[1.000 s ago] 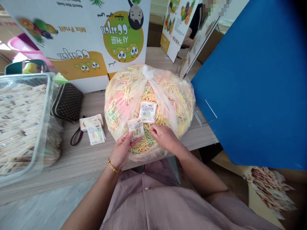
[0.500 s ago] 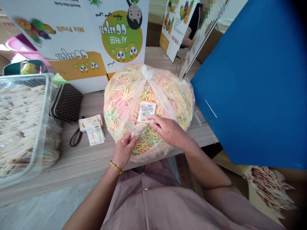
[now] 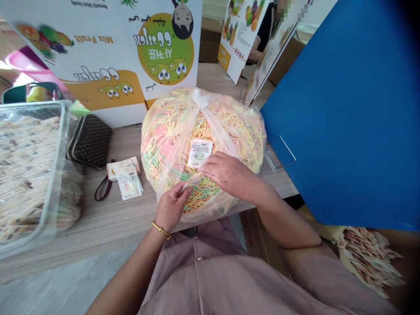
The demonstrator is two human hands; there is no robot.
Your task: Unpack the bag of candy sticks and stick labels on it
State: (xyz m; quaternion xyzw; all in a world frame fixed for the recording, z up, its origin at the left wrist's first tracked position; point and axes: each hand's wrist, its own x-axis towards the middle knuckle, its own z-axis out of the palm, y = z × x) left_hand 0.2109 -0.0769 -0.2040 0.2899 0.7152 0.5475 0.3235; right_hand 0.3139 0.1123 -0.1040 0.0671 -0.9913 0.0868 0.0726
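Note:
A large clear bag (image 3: 164, 127) full of thin pastel sticks sits on the table with its top knotted. Over its lower front, my left hand (image 3: 172, 205) pinches one end of a small packet (image 3: 193, 180). The fingers of my right hand (image 3: 226, 173) close on the packet's other end. Just above them, a white printed packet (image 3: 200, 153) lies flat on the sticks. Left of the bag, a few more packets (image 3: 129, 183) lie in a small overlapping pile on the table.
A clear tub (image 3: 55, 175) of filled packets stands at the left, beside a dark patterned pouch (image 3: 90, 140). Printed cartons (image 3: 108, 52) rise behind the bag. A blue panel (image 3: 344, 122) fills the right. More packets (image 3: 370, 258) lie low at the right; a person is partly visible behind the cartons.
My right hand has come off the flat packet and down to the packet in my left hand. That packet now stretches between both hands, tilted edge-on.

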